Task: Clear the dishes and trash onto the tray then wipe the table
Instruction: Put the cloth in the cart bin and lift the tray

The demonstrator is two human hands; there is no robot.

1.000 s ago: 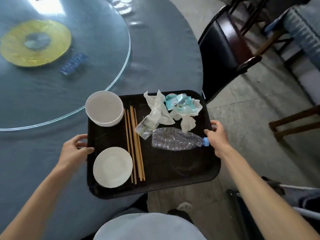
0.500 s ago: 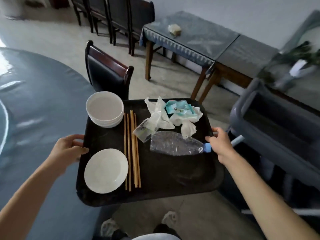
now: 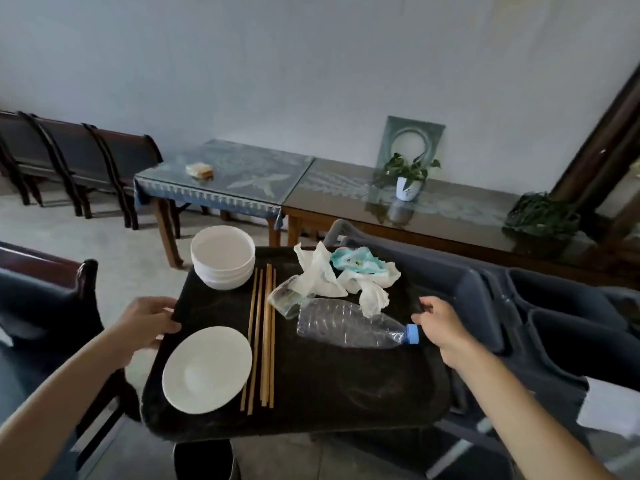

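**Two hands, one loaded tray in the air**

Both hands carry the black tray [image 3: 332, 407] clear of any worktop. The left hand [image 3: 145, 323] has its fingers curled round the left rim; the right hand [image 3: 441, 327] grips the right rim the same way, thumb on top.

Just inside the left fingers lie a white saucer [image 3: 207, 369] and, further out, stacked white bowls [image 3: 222, 257]. Wooden chopsticks [image 3: 262, 336] run down the middle. A crushed plastic bottle [image 3: 349, 328] lies with its blue cap nearly touching the right fingers, and crumpled tissues and wrappers [image 3: 341, 277] sit beyond it. A grey bin cart [image 3: 485, 306] stands just past the right hand.

Judged from the load: the crockery side should pull heavier and is breakable, while the bottle and paper are light and free to roll or slide. The tray looks stiff; opposite rims are the sound hold, kept level.
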